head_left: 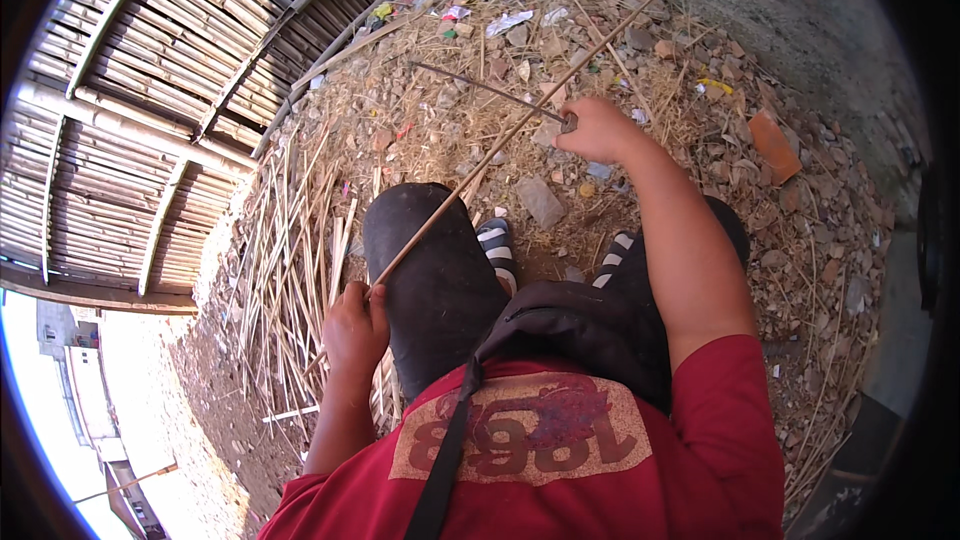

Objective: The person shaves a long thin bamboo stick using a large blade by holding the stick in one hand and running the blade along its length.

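Note:
My left hand point(357, 330) is closed around the near end of a long, thin bamboo stick point(455, 195). The stick slants over my left knee and away to the far right. In my closed right hand point(595, 130) is a long-bladed knife point(480, 87), seen nearly edge-on, its slim dark blade pointing to the far left. Blade and stick cross just left of my right fist; whether they touch I cannot tell. My right fingers hide most of the knife's handle.
Many split bamboo sticks point(290, 260) lie heaped on the ground at my left. A slatted bamboo wall point(150, 110) rises beyond them. Stones, straw and plastic litter point(508, 23) cover the ground ahead. An orange brick piece point(774, 147) lies right, near a grey wall point(850, 60).

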`<state>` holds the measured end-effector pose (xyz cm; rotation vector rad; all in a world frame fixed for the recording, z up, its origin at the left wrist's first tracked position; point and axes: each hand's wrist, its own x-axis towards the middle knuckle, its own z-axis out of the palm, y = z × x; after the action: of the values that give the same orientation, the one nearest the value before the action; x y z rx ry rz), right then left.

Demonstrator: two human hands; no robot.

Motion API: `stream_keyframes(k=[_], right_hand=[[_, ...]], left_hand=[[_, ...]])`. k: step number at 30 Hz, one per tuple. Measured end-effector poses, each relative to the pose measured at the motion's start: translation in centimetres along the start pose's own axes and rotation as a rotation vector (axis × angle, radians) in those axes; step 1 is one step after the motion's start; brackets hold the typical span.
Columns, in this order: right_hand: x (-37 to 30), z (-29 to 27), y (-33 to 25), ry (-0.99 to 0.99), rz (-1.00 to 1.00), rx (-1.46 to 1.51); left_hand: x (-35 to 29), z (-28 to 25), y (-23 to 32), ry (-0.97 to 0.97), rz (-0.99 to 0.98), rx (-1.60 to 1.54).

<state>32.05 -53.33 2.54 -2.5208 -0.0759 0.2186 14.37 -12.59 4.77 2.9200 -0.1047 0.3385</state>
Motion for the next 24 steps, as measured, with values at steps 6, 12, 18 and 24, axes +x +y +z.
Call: stream_keyframes(k=[6,12,18,24], right_hand=[[-0.7,2.0,-1.3,-0.115,-0.116,-0.097],[-0.9,2.9,-2.6,-0.237,-0.143,-0.063],[0.6,4.7,-0.6,-0.197,-0.036,0.012],[-0.4,5.0,-3.4,-0.278,-0.213,-0.033]], left_hand=[[-0.3,0.4,-0.3,-0.065,-0.008,0.000],[-0.2,0.5,-0.9,-0.233,-0.043,0.060],[0.5,-0.1,-0.6,-0.318,-0.062,0.073],[1.4,0.1,-2.4,-0.370,-0.013,-0.011]])
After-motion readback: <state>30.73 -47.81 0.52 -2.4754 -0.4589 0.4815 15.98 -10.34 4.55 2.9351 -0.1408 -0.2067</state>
